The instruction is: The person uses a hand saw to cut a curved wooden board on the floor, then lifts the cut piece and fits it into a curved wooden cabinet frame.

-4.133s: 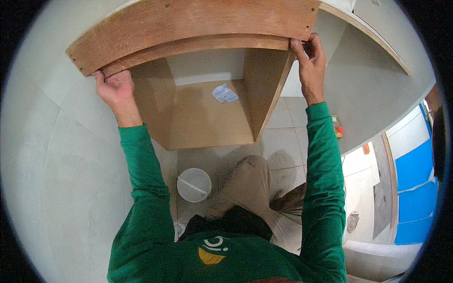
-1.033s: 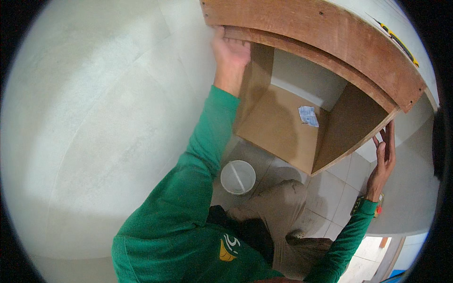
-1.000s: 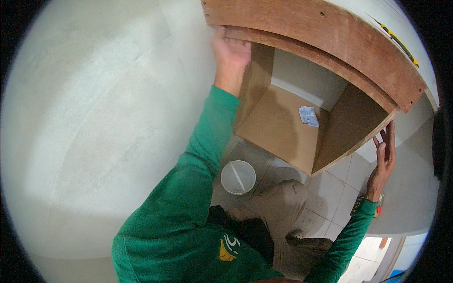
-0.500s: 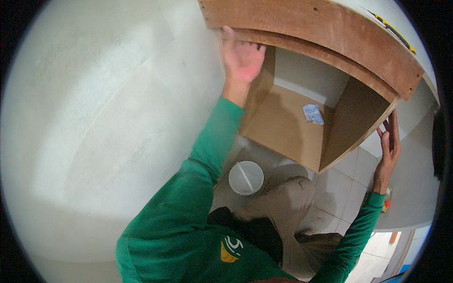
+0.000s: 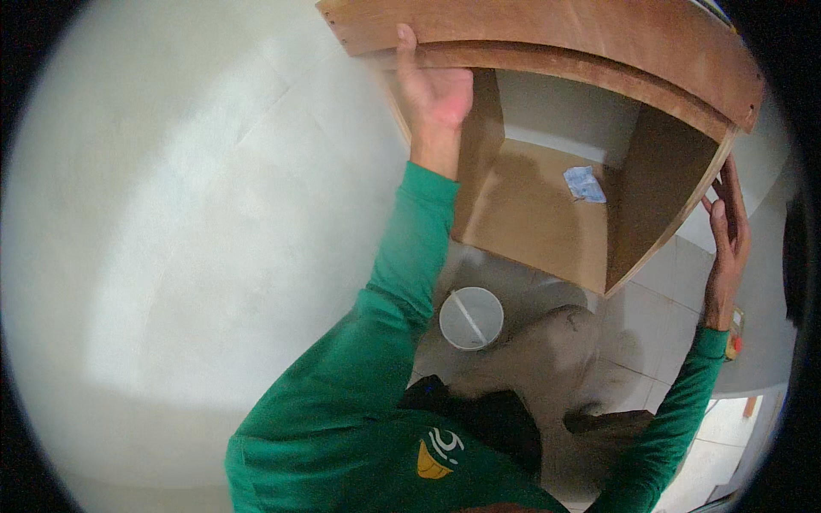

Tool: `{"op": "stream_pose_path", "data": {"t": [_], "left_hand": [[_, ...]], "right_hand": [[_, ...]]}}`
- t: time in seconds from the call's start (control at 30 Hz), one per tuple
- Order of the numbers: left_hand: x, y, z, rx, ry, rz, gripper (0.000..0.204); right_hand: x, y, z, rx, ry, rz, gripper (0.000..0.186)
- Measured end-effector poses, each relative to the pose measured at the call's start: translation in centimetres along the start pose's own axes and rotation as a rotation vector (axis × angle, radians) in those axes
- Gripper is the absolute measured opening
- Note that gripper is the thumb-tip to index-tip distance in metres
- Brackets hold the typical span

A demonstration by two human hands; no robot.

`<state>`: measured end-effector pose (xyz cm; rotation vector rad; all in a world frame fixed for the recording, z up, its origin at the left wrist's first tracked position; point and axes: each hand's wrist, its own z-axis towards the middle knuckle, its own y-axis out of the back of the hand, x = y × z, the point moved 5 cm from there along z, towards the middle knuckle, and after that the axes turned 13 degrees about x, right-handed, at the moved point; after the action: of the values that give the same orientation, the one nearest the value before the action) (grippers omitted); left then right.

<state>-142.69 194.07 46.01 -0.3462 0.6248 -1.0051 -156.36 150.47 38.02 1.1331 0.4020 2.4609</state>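
Observation:
An open-fronted wooden cabinet [image 5: 547,221] fills the upper right, with a brown wooden board [image 5: 547,30] along its top front. My left hand [image 5: 438,96] is closed on the top front edge near its left end, palm turned up. Its thumb lies against the board; the other fingers are hidden behind the edge. At the cabinet's outer right side, my right hand [image 5: 729,227] has its fingers stretched upward, partly hidden by the side panel. A crumpled bluish-white paper or wrapper [image 5: 585,184] lies inside on the cabinet's bottom.
A white bucket [image 5: 471,318] with a handle across it stands on the grey tiled floor [image 5: 654,282], beside my bent knee [image 5: 556,342]. A pale wall [image 5: 256,214] rises close on the left. On the right, near my forearm, is a small red and yellow item [image 5: 734,344].
The cabinet's front board shows larger, and its right end sits higher in view. Both hands appear higher and farther right or upward with it. The yellow-and-black cutter has mostly left the view.

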Motion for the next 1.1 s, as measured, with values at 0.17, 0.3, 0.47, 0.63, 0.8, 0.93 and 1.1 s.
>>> {"op": "stream_pose_path", "data": {"t": [0.17, 0.3, 0.47, 0.63, 0.8, 0.93, 1.1], "left_hand": [[-0.2, -0.1, 0.0, 0.010, -0.086, 0.022, 0.060], [-0.4, 0.2, 0.1, 0.042, -0.109, 0.049, 0.059], [-0.2, 1.1, -0.1, 0.076, -0.037, 0.038, 0.061], [-1.2, 3.5, -1.2, 0.025, 0.033, -0.316, 0.066], [-3.1, 6.2, -1.9, -0.275, -0.037, -0.150, 0.055], [-3.2, 6.1, -1.9, -0.297, -0.084, -0.022, 0.051], [-3.3, 7.5, -1.5, -0.344, -0.074, -0.001, 0.048]], "right_hand": [[-1.2, -0.1, 0.0, -0.036, -0.031, -0.140, 0.074], [-2.1, 0.0, -0.1, -0.045, -0.028, -0.226, 0.073], [-2.4, 0.2, -0.3, -0.055, -0.042, -0.321, 0.073], [-1.7, 0.0, -0.2, -0.048, -0.021, -0.234, 0.076], [-0.9, -0.1, 0.0, -0.054, -0.022, -0.201, 0.075], [-0.8, -0.1, -0.1, -0.062, -0.059, -0.210, 0.073], [-0.4, -0.2, 0.1, -0.097, -0.005, -0.120, 0.065]]}}
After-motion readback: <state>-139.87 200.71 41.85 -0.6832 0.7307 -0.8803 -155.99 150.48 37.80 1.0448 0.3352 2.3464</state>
